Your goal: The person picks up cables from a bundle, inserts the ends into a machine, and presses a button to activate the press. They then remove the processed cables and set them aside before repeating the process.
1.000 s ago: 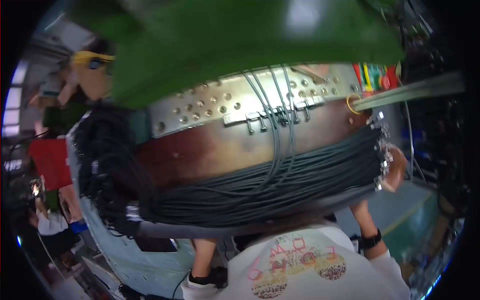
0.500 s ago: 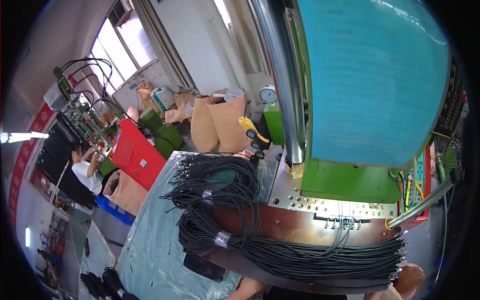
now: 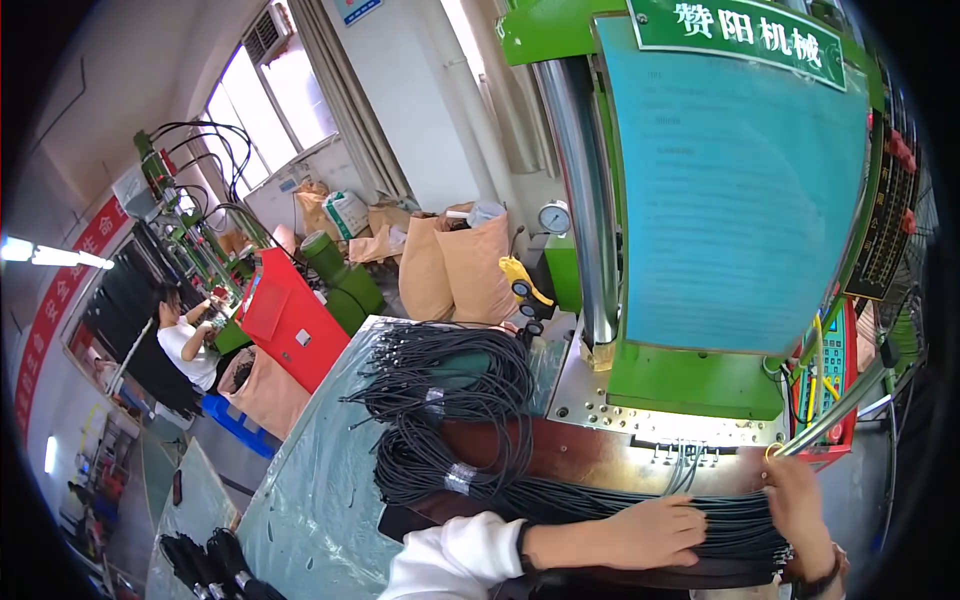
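The black cables [image 3: 575,503] lay in a long row along the brown ledge [image 3: 560,450] before the green press [image 3: 690,385], and the work looked partly done: the coils at the desk [image 3: 310,500] side were bound with clear wrap [image 3: 460,478], while a few thin strands [image 3: 685,478] ran up to the metal strip and the rest seemingly lay clear of it. The left hand [image 3: 650,532] rested palm-down over the row, fingers loosely bent; the right hand [image 3: 797,500] curled near the yellow ring [image 3: 776,451], and whether either gripped anything could not be told.

White characters [image 3: 733,33] mark green plate [image 3: 751,38] — red banner [image 3: 60,300] too
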A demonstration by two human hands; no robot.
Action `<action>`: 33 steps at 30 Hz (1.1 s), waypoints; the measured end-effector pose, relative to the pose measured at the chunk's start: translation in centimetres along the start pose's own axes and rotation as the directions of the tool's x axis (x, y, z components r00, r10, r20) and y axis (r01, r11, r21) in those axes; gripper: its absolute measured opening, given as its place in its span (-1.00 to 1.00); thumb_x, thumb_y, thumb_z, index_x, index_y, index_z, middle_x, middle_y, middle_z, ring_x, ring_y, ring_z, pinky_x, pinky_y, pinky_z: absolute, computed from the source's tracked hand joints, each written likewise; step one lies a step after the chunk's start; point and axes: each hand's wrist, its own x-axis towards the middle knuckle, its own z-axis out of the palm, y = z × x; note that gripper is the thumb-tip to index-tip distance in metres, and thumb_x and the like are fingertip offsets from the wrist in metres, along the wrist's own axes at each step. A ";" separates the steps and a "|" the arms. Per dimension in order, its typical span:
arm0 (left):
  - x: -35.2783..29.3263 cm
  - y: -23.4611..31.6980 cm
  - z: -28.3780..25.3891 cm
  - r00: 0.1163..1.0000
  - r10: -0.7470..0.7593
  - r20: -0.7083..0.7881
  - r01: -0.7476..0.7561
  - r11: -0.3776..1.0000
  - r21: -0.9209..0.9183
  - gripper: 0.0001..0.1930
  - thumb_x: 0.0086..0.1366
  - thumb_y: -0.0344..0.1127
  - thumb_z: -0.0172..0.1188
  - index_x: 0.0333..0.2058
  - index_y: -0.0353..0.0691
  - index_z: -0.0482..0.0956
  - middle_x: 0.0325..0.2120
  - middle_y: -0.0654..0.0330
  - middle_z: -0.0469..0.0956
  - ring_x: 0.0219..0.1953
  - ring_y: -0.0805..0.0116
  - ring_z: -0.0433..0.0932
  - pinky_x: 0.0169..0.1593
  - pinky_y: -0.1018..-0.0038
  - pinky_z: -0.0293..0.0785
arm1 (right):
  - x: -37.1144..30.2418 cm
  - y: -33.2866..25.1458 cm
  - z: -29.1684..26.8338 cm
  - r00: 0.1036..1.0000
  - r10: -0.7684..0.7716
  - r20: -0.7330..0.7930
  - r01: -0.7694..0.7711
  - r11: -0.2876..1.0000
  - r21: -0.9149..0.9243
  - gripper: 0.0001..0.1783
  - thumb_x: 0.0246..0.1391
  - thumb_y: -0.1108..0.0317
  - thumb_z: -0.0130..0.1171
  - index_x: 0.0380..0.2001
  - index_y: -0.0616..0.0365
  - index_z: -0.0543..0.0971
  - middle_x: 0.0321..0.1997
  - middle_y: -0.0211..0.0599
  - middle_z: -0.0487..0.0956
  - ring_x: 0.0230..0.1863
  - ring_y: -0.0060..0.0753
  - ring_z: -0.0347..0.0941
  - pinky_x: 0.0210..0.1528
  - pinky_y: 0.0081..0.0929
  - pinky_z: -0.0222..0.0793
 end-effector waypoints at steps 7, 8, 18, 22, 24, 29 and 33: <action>-0.1 -5.5 0.7 0.867 -0.473 0.156 0.342 0.794 0.502 -0.73 0.13 -0.11 0.10 -0.65 -0.08 0.55 -0.59 0.32 0.51 -0.31 0.29 0.51 0.07 0.02 0.24 | 8.2 1.0 8.8 0.921 -0.200 0.333 0.242 0.966 -0.089 -0.45 -0.10 0.01 0.23 -0.16 0.24 0.50 -0.15 0.04 0.48 -0.13 0.08 0.40 -0.09 -0.11 0.33; -1.9 -6.6 -1.9 0.831 -0.541 0.132 0.330 0.669 0.666 -0.76 0.11 -0.13 0.10 -0.64 -0.08 0.56 -0.58 0.30 0.52 -0.30 0.30 0.51 0.06 -0.05 0.22 | 8.6 1.3 9.6 0.931 -0.207 0.300 0.243 0.966 -0.087 -0.45 -0.07 0.00 0.21 -0.16 0.25 0.50 -0.18 0.04 0.50 -0.16 0.09 0.41 -0.11 -0.11 0.33; -1.3 -13.0 3.1 0.882 -0.466 -0.073 0.399 0.655 0.642 -0.79 -0.02 -0.17 0.18 -0.67 -0.16 0.59 -0.70 0.14 0.52 -0.31 0.08 0.56 -0.13 0.24 0.40 | 10.2 4.9 10.8 0.930 -0.062 0.362 0.070 0.998 -0.009 -0.65 0.14 0.16 0.04 -0.31 0.31 0.53 -0.51 0.09 0.50 -0.40 0.06 0.44 -0.34 -0.18 0.31; -0.3 -11.7 1.3 0.727 -0.683 0.075 0.607 0.689 0.395 -0.69 0.03 -0.06 0.21 -0.52 -0.24 0.60 -0.47 0.04 0.58 -0.21 0.04 0.53 -0.20 0.37 0.44 | 10.2 4.7 10.0 0.956 -0.005 0.293 -0.025 0.995 0.097 -0.69 0.18 0.25 -0.03 -0.34 0.33 0.52 -0.52 0.06 0.48 -0.41 0.08 0.42 -0.32 -0.17 0.28; -1.6 -8.4 0.7 0.763 -0.638 -0.105 0.636 0.710 0.304 -0.63 0.04 -0.03 0.21 -0.41 -0.29 0.57 -0.33 -0.01 0.54 -0.14 0.06 0.49 -0.20 0.36 0.44 | 9.5 4.0 7.7 0.909 0.234 0.345 -0.163 0.961 -0.223 -0.72 0.19 0.29 -0.07 -0.32 0.32 0.51 -0.48 0.02 0.50 -0.38 0.08 0.40 -0.29 -0.19 0.29; -8.7 -2.4 -2.3 0.791 -0.607 -0.078 0.584 0.709 0.396 -0.54 0.02 0.00 0.23 -0.28 -0.31 0.48 -0.21 0.05 0.44 -0.12 0.14 0.40 -0.18 0.32 0.43 | 1.1 0.5 -6.8 0.961 0.187 0.203 -0.183 0.982 -0.040 -0.72 0.24 0.40 -0.05 -0.14 0.41 0.50 -0.12 0.01 0.54 -0.08 -0.20 0.43 0.03 -0.33 0.31; -8.7 -3.6 -4.3 0.860 -0.510 -0.020 0.494 0.821 0.285 -0.83 0.14 -0.17 0.11 -0.43 -0.12 0.50 -0.47 0.20 0.52 -0.31 0.19 0.52 -0.33 0.33 0.47 | -4.3 3.2 -9.5 0.804 0.522 0.284 -0.206 0.693 -0.691 -0.66 -0.09 0.38 0.19 -0.19 0.29 0.48 -0.20 -0.02 0.49 -0.17 0.11 0.40 -0.17 -0.20 0.34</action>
